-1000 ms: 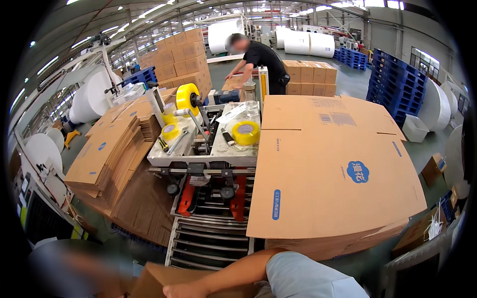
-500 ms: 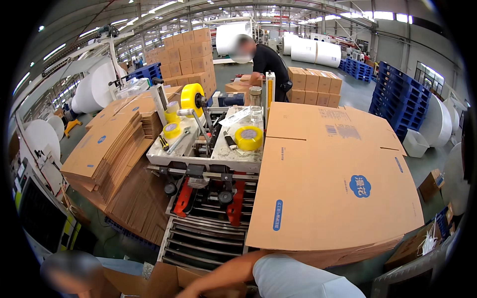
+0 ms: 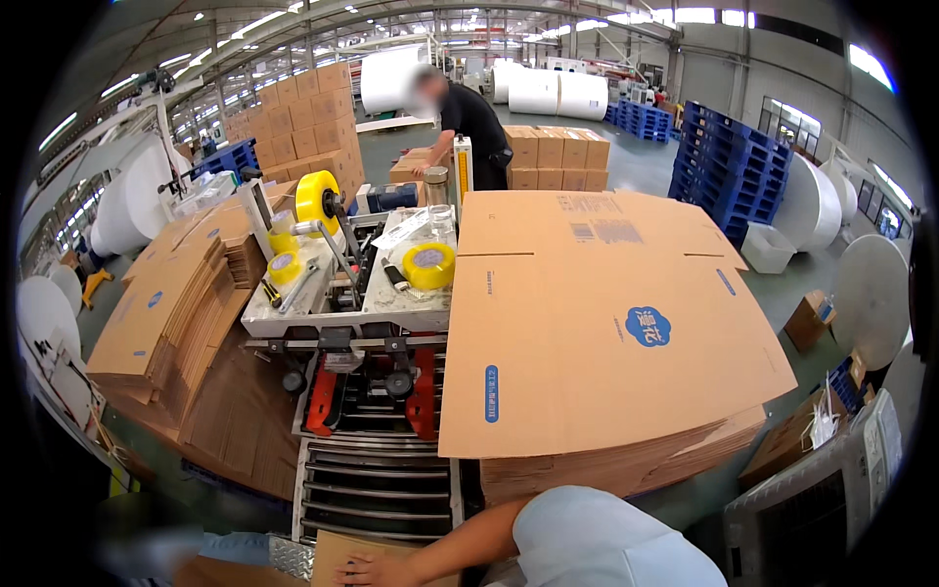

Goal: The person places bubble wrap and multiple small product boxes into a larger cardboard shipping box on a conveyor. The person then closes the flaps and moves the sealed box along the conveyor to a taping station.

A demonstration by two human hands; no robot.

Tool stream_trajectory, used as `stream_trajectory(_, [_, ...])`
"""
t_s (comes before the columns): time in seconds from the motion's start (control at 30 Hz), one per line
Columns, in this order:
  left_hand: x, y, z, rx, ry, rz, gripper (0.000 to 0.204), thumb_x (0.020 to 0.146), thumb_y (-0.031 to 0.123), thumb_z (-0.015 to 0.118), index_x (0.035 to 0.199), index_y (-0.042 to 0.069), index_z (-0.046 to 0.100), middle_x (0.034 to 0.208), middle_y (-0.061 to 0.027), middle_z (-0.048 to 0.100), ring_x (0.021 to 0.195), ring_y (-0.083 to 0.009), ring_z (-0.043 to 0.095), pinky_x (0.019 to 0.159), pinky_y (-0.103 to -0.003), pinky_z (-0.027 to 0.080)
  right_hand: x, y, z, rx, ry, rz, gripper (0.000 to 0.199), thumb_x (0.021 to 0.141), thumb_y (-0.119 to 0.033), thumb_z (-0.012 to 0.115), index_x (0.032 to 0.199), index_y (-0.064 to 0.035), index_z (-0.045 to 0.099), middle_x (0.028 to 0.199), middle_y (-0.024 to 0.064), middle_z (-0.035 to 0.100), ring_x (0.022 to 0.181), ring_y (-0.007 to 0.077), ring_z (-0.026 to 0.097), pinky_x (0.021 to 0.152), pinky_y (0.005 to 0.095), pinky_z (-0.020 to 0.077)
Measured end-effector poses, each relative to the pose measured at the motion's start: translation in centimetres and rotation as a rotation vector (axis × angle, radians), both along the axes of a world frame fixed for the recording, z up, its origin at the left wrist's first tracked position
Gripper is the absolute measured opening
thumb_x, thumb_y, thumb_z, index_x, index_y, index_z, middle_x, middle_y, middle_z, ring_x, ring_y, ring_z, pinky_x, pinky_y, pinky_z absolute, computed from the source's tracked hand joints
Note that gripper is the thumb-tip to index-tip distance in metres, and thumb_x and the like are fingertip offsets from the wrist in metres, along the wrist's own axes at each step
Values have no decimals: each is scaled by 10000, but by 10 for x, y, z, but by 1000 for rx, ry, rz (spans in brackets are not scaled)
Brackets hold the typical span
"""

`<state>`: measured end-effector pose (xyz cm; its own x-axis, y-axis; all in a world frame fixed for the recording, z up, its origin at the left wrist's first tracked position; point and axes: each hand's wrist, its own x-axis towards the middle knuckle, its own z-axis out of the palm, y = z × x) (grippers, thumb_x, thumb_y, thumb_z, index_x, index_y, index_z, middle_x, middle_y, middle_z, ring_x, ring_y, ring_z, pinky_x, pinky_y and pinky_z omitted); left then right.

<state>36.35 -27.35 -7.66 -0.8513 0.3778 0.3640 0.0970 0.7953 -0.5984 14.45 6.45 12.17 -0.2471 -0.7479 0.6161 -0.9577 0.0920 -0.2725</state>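
1. At the near end of the roller conveyor (image 3: 377, 489), the right hand (image 3: 377, 569) lies on a brown carton (image 3: 337, 550), fingers somewhat spread; its bare forearm slants in from the right, out of a pale blue sleeve (image 3: 616, 538).
2. Left of the conveyor, the lower corner is dark and blurred (the left hand cannot be made out), so I cannot tell that hand's state.
3. Over the conveyor's far part are two red guides (image 3: 421, 391) and one taping machine (image 3: 406, 308) with at least four yellow tape rolls (image 3: 428, 266); beyond, one co-worker (image 3: 471, 127) bends forward.
4. Right of the conveyor stands one stack of flat cartons (image 3: 567, 411).
5. On the conveyor's near end, the carton shows plain cardboard, cut off by the lower edge.
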Motion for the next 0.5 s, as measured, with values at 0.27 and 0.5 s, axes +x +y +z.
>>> stream_trajectory(0.27, [8,44,114,540,-172,89,590,871,434,531,1257,-3,444,1237,-186,487,1147,-367,448,961,-495,342,-48,-2,-43,-170,-764,-298,537,902,-355,505,1337,-49,426,1330,161,462,1250,356,408,1049,417,329])
stream_trajectory(0.5, [-14,53,147,665,-330,115,557,858,454,544,1181,5,478,1153,-177,511,1068,-345,478,903,-477,368,0,7,-242,283,-1591,-567,650,876,-555,474,1205,-2,567,1191,211,577,1144,321,530,982,396,380])
